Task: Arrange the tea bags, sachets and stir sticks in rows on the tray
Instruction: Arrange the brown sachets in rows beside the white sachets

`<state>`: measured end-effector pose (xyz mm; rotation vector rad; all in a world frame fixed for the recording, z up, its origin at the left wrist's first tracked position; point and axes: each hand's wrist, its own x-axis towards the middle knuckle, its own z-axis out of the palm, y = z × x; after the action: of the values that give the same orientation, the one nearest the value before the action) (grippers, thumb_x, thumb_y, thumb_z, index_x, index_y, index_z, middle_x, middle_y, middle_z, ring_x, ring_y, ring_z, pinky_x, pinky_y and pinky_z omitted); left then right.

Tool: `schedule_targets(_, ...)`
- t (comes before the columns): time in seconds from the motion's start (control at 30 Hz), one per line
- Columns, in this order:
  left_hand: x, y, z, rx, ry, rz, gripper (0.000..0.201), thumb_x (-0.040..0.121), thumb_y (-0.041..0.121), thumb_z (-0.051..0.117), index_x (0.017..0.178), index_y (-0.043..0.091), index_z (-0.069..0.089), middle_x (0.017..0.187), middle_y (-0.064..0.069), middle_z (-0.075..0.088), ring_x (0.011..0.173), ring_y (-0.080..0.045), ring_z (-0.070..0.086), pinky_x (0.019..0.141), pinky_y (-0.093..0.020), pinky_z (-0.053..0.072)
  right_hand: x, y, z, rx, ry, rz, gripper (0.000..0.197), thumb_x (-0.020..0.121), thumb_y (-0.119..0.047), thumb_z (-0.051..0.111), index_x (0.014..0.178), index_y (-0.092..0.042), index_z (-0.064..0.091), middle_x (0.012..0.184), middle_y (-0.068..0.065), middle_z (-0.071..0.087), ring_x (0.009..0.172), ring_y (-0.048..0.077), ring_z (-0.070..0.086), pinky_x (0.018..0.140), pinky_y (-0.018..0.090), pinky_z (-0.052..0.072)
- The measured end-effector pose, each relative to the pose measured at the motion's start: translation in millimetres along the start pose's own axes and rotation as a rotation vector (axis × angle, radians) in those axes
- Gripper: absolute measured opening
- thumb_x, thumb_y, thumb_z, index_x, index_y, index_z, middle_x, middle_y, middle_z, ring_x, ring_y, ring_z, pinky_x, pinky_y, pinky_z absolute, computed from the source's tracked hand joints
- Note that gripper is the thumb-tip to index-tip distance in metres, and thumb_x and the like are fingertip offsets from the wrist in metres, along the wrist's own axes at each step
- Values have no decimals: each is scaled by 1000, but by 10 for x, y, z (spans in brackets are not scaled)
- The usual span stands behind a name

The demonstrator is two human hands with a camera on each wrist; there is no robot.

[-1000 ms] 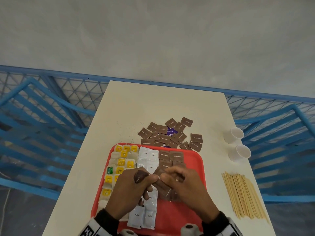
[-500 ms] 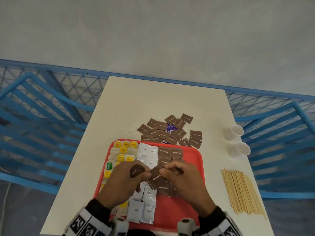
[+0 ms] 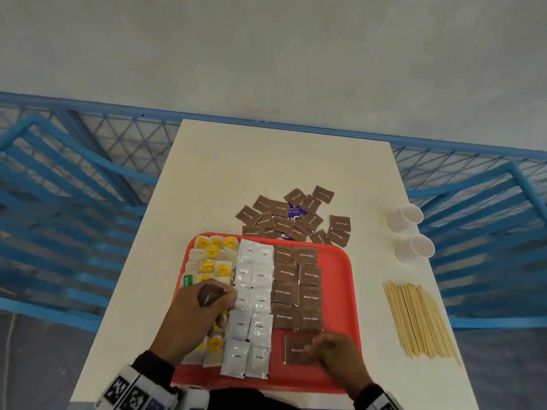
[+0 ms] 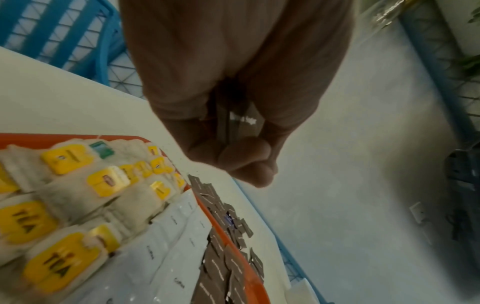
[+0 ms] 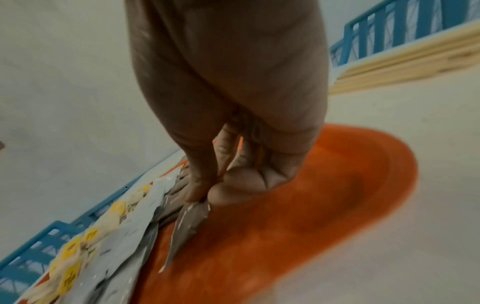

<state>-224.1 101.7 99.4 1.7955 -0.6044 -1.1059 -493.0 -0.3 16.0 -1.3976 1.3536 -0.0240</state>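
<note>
A red tray (image 3: 340, 294) at the table's near edge carries columns of yellow-tagged tea bags (image 3: 213, 263), white coffee sachets (image 3: 254, 303) and brown sugar sachets (image 3: 296, 287). My left hand (image 3: 201, 315) hovers over the tea bags and grips a few brown sugar sachets (image 3: 208, 295), seen in the left wrist view as a brown stack (image 4: 241, 125). My right hand (image 3: 331, 353) pinches one brown sugar sachet (image 3: 296, 349) at the near end of the brown column, low over the tray (image 5: 298, 216). Wooden stir sticks (image 3: 420, 319) lie in a bundle right of the tray.
A loose pile of brown sugar sachets (image 3: 291, 216) lies on the white table (image 3: 266, 161) just beyond the tray. Two white paper cups (image 3: 410, 232) stand at the right edge. Blue metal railing (image 3: 59, 187) surrounds the table.
My hands have parted. The right hand took one brown sachet from the left hand's stack and moved it down to the tray's near right part. The left hand shifted left.
</note>
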Motion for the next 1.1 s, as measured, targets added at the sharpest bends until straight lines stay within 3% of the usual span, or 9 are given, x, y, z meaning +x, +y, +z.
schedule_targets(0.17, -33, -65, 3, -142, -76, -157, 12, 95, 13, 62, 101, 5, 69, 86, -17, 74, 62, -23, 66, 50, -30, 51, 233, 102, 236, -170, 19, -2, 38, 74, -22, 79, 42, -27, 61, 45, -12, 59, 43, 1, 49, 52, 21, 40)
schedule_targets(0.27, -9, -96, -7, -264, -120, -237, 18, 101, 4, 51, 114, 5, 64, 97, -17, 75, 76, -31, 72, 60, -36, 57, 272, 20, 278, -245, 25, -35, 24, 62, -43, 63, 43, -29, 65, 52, -12, 66, 54, 2, 60, 55, 16, 42)
schedule_targets(0.37, 23, -109, -15, -326, -159, -247, 25, 103, 0, 42, 119, 7, 60, 107, -13, 75, 94, -34, 74, 68, -37, 62, 315, -26, 327, -281, 20, -3, 20, 70, -31, 66, 53, -25, 73, 59, -7, 70, 59, 2, 64, 55, 10, 43)
schedule_targets(0.53, 26, -85, 46, -406, -167, -258, 27, 105, 14, 40, 122, 5, 59, 114, -12, 74, 103, -32, 72, 75, -43, 63, 274, -90, 304, -262, 68, 39, 31, 71, -29, 78, 43, -27, 66, 45, -15, 61, 48, -5, 56, 55, 11, 45)
schedule_targets(0.7, 51, 19, 146, -509, -195, -340, 37, 104, 25, 40, 117, 1, 65, 115, -16, 73, 107, -32, 71, 83, -52, 59, 31, -574, 86, -149, 166, -206, 31, 78, -36, 80, 60, -14, 66, 70, -7, 72, 58, 0, 60, 56, 11, 43)
schedule_targets(0.8, 40, 88, 244, -512, -285, -326, 39, 102, 28, 43, 118, 3, 69, 119, -18, 71, 113, -33, 67, 92, -59, 54, -158, -1085, 104, -7, -35, -359, 24, 78, -46, 77, 83, -23, 73, 79, -7, 74, 71, 4, 68, 64, 16, 51)
schedule_targets(0.87, 38, 135, 301, -466, -341, -295, 38, 102, 30, 44, 119, 10, 72, 120, -17, 70, 114, -34, 65, 96, -60, 51, -205, -1248, 156, 61, -58, -368, 24, 76, -44, 79, 86, -22, 74, 79, -2, 75, 71, 11, 70, 64, 21, 53)
schedule_targets(0.97, 40, 193, 337, -371, -368, -237, 32, 101, 31, 48, 120, 20, 72, 115, -10, 73, 107, -27, 69, 90, -51, 57, -225, -1295, 161, 204, -10, -377, 16, 81, -28, 79, 79, -13, 74, 72, 6, 74, 60, 14, 64, 57, 21, 50)
schedule_targets(1.1, 5, 186, 378, -168, -329, -87, 12, 92, 16, 67, 98, 8, 74, 92, -14, 77, 81, -25, 74, 70, -34, 58, -252, -1271, 87, 460, -2, -314, 19, 87, -20, 73, 74, -8, 69, 65, 8, 68, 52, 12, 56, 48, 19, 43)
